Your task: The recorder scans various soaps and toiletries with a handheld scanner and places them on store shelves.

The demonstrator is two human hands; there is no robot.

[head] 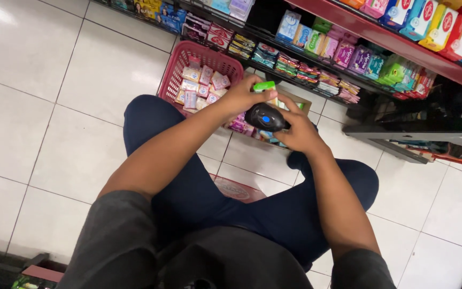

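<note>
The left hand (240, 95) pinches a small bright green packet (264, 85) with its fingers closed on it. The right hand (298, 134) wraps around a black handheld scanner with a blue button (265, 116), just under the packet. Behind the hands, a pink plastic basket (180, 63) on the white tiled floor (38, 118) holds many small pale packets (201, 85).

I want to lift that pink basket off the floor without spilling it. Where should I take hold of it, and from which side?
Probably grip the pink basket by its top rim with a hand on each side, coming from above. It stands upright on the tiled floor, open-topped and full of small packets; no handle is visible.
</note>
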